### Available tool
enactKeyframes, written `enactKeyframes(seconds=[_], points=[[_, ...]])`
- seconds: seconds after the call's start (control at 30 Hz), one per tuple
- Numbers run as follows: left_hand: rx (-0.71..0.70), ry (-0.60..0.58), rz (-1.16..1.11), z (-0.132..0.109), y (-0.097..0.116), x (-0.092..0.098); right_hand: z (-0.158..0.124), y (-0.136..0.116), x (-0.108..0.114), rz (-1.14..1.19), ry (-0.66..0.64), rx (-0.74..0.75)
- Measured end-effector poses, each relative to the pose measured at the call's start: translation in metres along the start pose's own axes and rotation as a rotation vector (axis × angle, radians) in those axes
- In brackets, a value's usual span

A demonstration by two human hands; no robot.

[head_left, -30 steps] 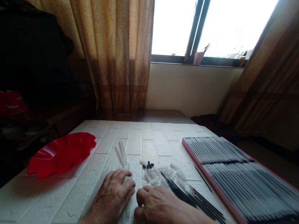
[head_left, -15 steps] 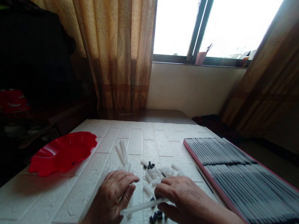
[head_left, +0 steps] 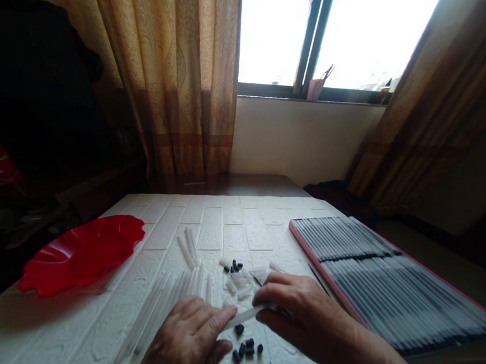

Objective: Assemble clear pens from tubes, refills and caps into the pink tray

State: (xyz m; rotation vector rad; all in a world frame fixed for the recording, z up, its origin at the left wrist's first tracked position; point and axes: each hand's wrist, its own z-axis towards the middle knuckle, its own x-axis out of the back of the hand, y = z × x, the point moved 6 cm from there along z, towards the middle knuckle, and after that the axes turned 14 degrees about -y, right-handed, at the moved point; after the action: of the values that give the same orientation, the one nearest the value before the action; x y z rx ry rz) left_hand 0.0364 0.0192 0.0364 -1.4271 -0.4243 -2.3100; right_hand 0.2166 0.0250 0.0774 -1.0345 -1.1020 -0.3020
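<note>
- Left hand (head_left: pixel 192 337), lower centre, back up: forefinger against the white tube (head_left: pixel 246 316), thumb spread below; whether it grips, I cannot tell.
- Right hand (head_left: pixel 299 306), reaching up-left from lower right, pinches the tube narrowly.
- Tube: lower centre, long axis nearly level, right end slightly higher.

Gold curtain (head_left: pixel 175 75) beside bright window (head_left: pixel 273 28), pink cup (head_left: pixel 314 90) on sill (head_left: pixel 270 97).
</note>
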Motion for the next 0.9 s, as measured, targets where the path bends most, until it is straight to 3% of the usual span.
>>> enactKeyframes(seconds=[0.1,0.23,0.33,0.47,0.63,0.9], points=[[0.042,0.005,-0.005,0.004,0.001,0.005,0.0,0.01,0.001,0.124,0.072,0.02],[0.131,0.078,0.0,0.005,-0.005,0.015,-0.012,0.046,0.011,0.091,0.147,-0.158],[0.151,0.071,-0.025,0.004,-0.008,0.012,-0.022,0.066,0.005,-0.089,0.001,-0.363],[0.145,0.071,-0.101,0.004,-0.008,0.008,-0.032,0.073,-0.012,-0.265,-0.171,-0.552],[0.179,-0.025,-0.178,0.005,-0.012,-0.004,-0.027,0.074,-0.027,-0.325,-0.218,-0.591],[0.156,0.009,-0.184,-0.001,-0.018,-0.013,-0.028,0.079,-0.026,-0.289,-0.202,-0.618]])
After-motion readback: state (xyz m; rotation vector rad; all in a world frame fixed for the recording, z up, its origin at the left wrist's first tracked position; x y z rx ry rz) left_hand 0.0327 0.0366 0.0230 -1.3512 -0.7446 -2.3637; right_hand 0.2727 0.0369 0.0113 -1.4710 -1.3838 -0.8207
